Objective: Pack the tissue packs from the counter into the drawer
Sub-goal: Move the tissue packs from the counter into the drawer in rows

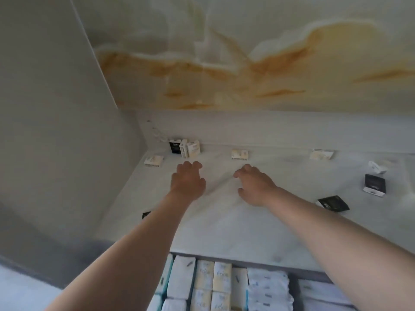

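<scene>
Both my arms stretch out over the pale counter (224,221). My left hand (187,179) is open and empty, a short way in front of a cluster of upright cream packs (190,148) and a black pack (175,146) at the back wall. My right hand (254,184) is open too, fingers curled, just short of a cream tissue pack (240,154). More packs lie around: cream ones at the far left (153,160) and back right (321,154), black ones on the right (374,184) (333,203). The open drawer (312,274) below holds several rows of packs.
A grey side wall (56,131) closes off the counter on the left. A marbled backsplash (247,52) rises behind. A white crumpled wrapper (377,167) lies at the far right. A black pack corner (146,215) shows beside my left forearm.
</scene>
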A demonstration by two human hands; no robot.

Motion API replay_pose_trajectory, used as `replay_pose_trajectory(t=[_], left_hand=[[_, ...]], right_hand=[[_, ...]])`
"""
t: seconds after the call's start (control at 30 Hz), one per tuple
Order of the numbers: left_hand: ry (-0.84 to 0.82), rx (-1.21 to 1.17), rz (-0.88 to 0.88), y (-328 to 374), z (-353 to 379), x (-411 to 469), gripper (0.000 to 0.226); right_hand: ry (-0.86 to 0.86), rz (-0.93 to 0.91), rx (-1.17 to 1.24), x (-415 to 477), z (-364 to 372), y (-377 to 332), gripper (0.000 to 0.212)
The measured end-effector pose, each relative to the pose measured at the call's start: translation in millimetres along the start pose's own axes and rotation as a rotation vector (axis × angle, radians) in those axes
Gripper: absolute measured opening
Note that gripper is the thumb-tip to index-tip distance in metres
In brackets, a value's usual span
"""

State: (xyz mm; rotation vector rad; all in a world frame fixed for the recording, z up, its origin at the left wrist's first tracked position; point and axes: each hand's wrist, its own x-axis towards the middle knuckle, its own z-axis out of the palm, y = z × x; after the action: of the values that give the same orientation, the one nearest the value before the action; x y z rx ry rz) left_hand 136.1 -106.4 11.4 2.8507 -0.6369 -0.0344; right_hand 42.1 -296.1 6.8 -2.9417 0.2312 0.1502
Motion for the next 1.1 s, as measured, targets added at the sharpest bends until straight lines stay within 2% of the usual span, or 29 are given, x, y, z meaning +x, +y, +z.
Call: replay_pose_trajectory(t=[0.1, 0.2, 0.37, 0.43, 0.57, 0.67, 0.73, 0.83, 0.97, 1.03, 1.1], left_hand=[[0.016, 0.131, -0.111, -24.2, 4.6, 38.8, 0.053], [0.005, 0.155, -0.240, -52.8, 9.7, 69.8, 0.061], [-0.156, 0.121, -0.367, -83.5, 20.6, 102.6, 0.078], [-0.159, 0.062, -0.321, -87.3, 26.1, 105.0, 0.076], [0.023, 0.006, -0.137, -76.2, 32.2, 94.2, 0.060], [0.124, -0.215, -0.056, -63.7, 30.3, 97.1, 0.054], [0.143, -0.287, -0.040, -59.2, 27.7, 103.8, 0.064], [0.094, -0.193, -0.046, -60.8, 28.0, 113.9, 0.071], [0.141, -0.254, -0.073, -69.8, 32.5, 123.1, 0.056], [0.193, -0.303, -0.054, -74.4, 33.1, 128.7, 0.046], [0.240, -0.332, 0.015, -78.6, 33.0, 133.1, 0.030]], right_hand=[[0.056, 0.041, -0.059, 43.3, 4.9, 12.8, 0.060], [0.093, 0.085, -0.111, 80.0, 9.6, 21.3, 0.071], [0.085, 0.173, -0.027, 114.3, 23.8, 25.7, 0.069], [0.143, 0.142, -0.006, 116.2, 30.7, 23.0, 0.064], [0.248, -0.006, 0.030, 112.8, 36.2, 10.8, 0.052], [0.283, -0.069, 0.124, 120.4, 31.8, -6.9, 0.044], [0.322, -0.130, 0.129, 132.5, 28.0, -22.5, 0.047], [0.306, -0.194, 0.157, 154.2, 21.6, -49.6, 0.062], [0.262, -0.199, -0.047, 181.7, 20.5, -74.5, 0.073], [0.279, -0.193, -0.061, 190.2, 25.5, -81.9, 0.068], [0.321, -0.179, 0.006, 194.2, 28.8, -83.7, 0.054]])
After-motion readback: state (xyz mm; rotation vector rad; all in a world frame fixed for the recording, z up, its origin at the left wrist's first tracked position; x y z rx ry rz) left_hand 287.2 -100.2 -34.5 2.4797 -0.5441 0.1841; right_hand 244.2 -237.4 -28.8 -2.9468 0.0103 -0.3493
